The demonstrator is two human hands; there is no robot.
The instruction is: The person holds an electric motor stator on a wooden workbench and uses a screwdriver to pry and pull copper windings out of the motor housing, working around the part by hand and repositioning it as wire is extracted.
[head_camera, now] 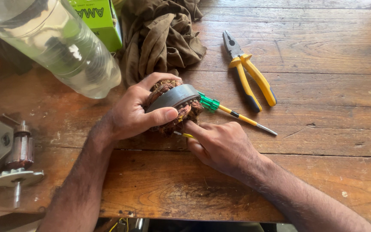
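My left hand (135, 112) grips a motor stator (173, 97), a grey metal ring packed with copper windings, held tilted on the wooden table (305, 51). My right hand (220, 144) is closed beside it, fingertips pressed into the windings at the stator's lower edge, with a thin yellow wire (187, 135) showing at the fingers. A screwdriver (232, 113) with a green and yellow handle lies on the table just behind the stator, tip pointing right.
Yellow-handled pliers (249, 73) lie at the upper right. A brown cloth (159, 38) is bunched behind the stator. A clear plastic bottle (56, 43) and a green box (101, 19) sit at upper left. A motor armature (18, 159) lies at the left edge.
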